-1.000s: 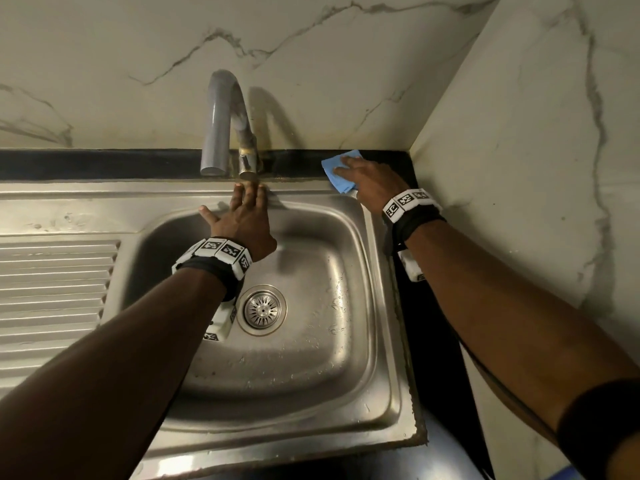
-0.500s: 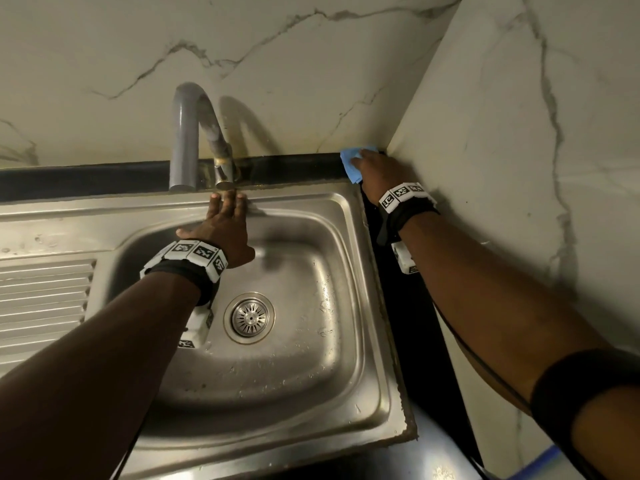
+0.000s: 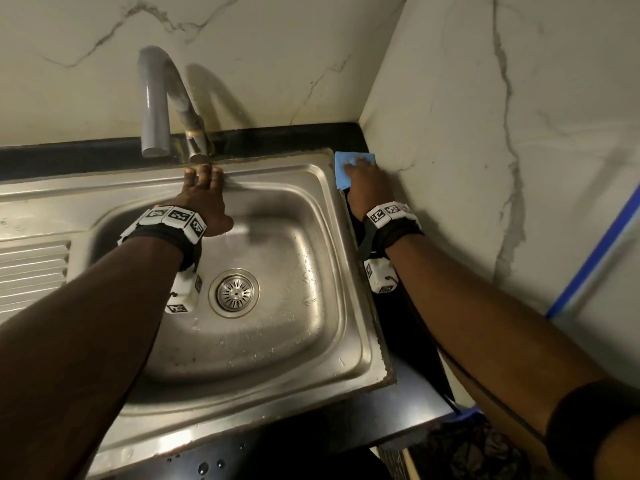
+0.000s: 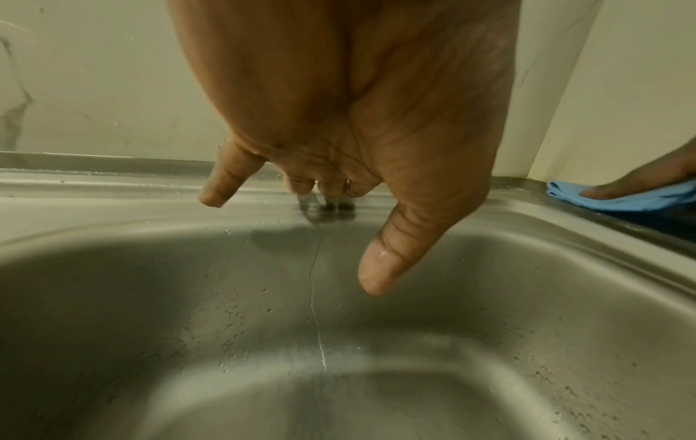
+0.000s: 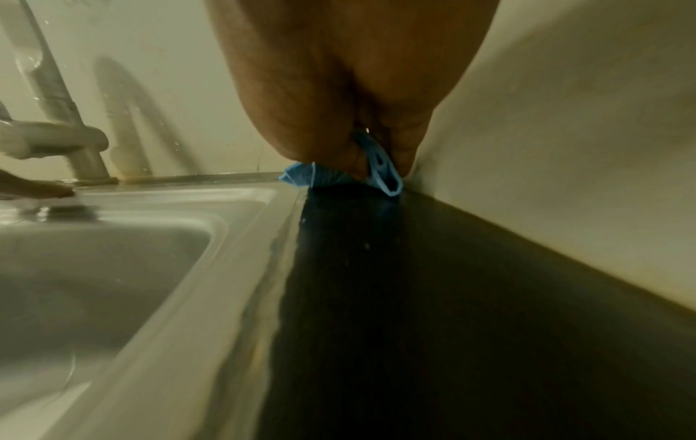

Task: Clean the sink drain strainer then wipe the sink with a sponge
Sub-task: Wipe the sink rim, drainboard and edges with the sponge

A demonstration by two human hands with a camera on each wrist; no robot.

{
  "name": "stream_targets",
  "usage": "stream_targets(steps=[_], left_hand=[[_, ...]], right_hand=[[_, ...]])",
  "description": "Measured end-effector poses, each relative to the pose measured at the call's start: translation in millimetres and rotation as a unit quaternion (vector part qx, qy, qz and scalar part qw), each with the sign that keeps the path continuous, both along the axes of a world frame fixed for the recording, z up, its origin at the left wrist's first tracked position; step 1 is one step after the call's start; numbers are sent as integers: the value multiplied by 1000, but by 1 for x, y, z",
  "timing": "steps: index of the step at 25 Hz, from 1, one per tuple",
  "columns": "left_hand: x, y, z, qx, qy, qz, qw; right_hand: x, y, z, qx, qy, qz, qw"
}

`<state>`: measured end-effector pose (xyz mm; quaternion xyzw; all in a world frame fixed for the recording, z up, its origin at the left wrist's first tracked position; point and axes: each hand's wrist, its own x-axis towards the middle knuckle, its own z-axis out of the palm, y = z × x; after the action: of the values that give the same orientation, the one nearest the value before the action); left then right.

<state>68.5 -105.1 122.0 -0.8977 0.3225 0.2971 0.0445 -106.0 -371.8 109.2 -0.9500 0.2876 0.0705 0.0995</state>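
Note:
The round metal drain strainer (image 3: 235, 293) sits in the floor of the steel sink (image 3: 360, 306), with nothing on it. My left hand (image 3: 204, 188) reaches over the basin. Its straight fingers (image 4: 301, 184) rest on the sink's back rim just below the tap, and the thumb hangs free. My right hand (image 3: 363, 181) lies flat on a blue sponge cloth (image 3: 341, 171) and presses it onto the black counter in the back right corner. In the right wrist view the sponge cloth (image 5: 327, 175) bunches under the palm and the fingers are hidden.
A grey curved tap (image 3: 156, 98) stands behind the sink against the marble wall. A ribbed draining board (image 3: 31, 268) lies to the left. A marble side wall (image 3: 485, 168) closes in the narrow black counter strip (image 3: 415, 341) on the right. Water drops dot the basin.
My right hand slid the blue sponge cloth rightwards off the sink's back rim into the counter corner. The left hand stayed on the back rim below the tap.

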Motion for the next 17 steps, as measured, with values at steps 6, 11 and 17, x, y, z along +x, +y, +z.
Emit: stream_targets(steps=[6, 11, 17], left_hand=[[3, 2, -1, -19, 5, 6, 1000], [7, 4, -1, -28, 16, 7, 999], [4, 5, -7, -33, 11, 8, 999]], right_hand=[[-62, 50, -10, 0, -42, -62, 997], [-79, 78, -9, -2, -26, -104, 994], [-28, 40, -7, 27, -107, -118, 987]])
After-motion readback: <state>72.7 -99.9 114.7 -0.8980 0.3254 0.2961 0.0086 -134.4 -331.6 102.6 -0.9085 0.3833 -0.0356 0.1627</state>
